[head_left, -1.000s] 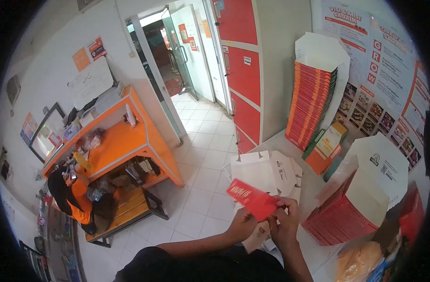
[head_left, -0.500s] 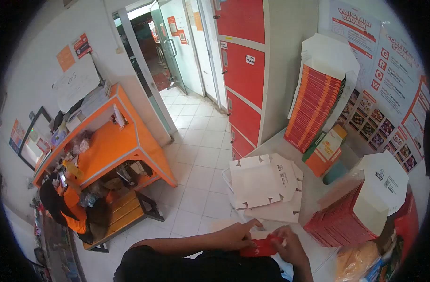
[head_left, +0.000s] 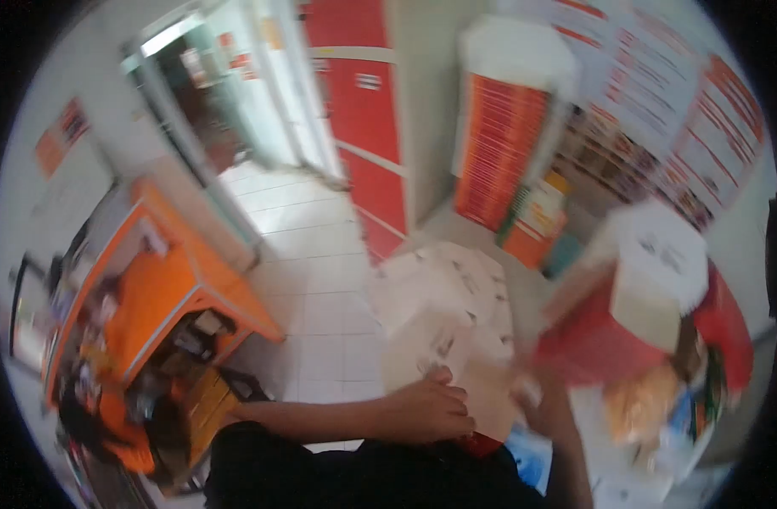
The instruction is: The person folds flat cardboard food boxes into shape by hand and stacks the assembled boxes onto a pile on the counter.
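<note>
Clock read from view centre, frame blurred by motion. Red lockers (head_left: 363,114) stood at 12, orange unit (head_left: 163,276) at 9. Grey-white surface (head_left: 528,293) ran along the right side, roughly 2 to 5. Another person (head_left: 125,424) was at 8, in orange and black, details smeared. Red box stack (head_left: 579,343) with white flaps sat at 4, orange-red box stack (head_left: 499,153) between 1 and 2, upright. Pale flat cartons (head_left: 482,288) lay overlapping on the surface at 4, close to centre. Left hand (head_left: 426,409) was near 6, fingers curled, over the edge of a tan panel (head_left: 490,394) at 5; couldn't tell if it gripped. Right hand (head_left: 548,407), between 4 and 5, was beside the panel's right edge, too blurred to call. Orange-green carton (head_left: 534,214) stood between 2 and 3. Red piece (head_left: 482,443) showed partly below the left hand, at 5.
</note>
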`<state>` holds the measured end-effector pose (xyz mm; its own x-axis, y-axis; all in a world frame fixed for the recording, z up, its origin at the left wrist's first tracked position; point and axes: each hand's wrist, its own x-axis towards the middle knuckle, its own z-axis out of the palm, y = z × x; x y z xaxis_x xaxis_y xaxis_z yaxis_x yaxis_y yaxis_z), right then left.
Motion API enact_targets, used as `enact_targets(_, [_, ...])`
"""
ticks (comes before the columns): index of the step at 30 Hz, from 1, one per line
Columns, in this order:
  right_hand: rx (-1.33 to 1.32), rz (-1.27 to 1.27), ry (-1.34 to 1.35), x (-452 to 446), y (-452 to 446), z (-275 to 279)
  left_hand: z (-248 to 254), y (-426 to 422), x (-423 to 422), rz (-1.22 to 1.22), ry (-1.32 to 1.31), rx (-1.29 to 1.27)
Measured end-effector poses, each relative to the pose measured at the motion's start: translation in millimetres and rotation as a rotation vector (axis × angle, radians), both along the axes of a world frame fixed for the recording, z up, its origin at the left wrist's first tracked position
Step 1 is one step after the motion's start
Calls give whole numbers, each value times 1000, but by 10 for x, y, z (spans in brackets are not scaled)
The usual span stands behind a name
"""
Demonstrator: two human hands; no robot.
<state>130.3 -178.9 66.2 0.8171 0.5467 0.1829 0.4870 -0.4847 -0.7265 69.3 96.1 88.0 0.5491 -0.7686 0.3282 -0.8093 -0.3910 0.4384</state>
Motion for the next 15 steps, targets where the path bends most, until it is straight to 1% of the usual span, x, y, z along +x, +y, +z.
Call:
enact_targets(1, [-47, -104, -246, 113, 13, 300, 309, 22, 10, -107, -134, 23])
enact_targets(2, [-151, -200, -304, 224, -36, 460, 584, 44, 30, -220, -274, 31])
enact_targets(4, [-328, -257, 35, 297, -45, 1105, 905, 17, 129, -341, -610, 39])
enact_targets(6, [-367, -323, -171, 316, -99, 1322, 1213, -35, 200, -345, -874, 96])
enact_targets(7, [-446, -442, -108, 356, -81, 1485, 1425, -112, 371, -471, -1044, 170])
enact_targets(8, [-519, -547, -47, 393, -111, 1663, 1641, -191, 533, -536, -1184, 193])
enact_targets(9, [-474, -650, -111, 426, -231, 1801, 1854, -270, 691, -601, -1327, 203])
enact_targets(10, [-429, -744, -180, 493, -382, 1921, 1937, -338, 827, -525, -1352, 77])
enact_targets(11, [-374, -757, -321, 647, -665, 1952, 2020, -406, 961, -446, -1363, -45])
enact_targets(12, [-319, -763, -460, 838, -1026, 1905, 1965, -482, 1129, -278, -1274, -241])
enact_targets(13, [-346, -774, -621, 1045, -1402, 1787, 1870, -567, 1307, -111, -1172, -425])
enact_targets(14, [-371, -782, -788, 1232, -1753, 1623, 1738, -727, 1499, 6, -899, -525])
enact_targets(15, [-358, -759, -674, 1345, -2022, 1477, 1605, -888, 1691, 115, -629, -647])
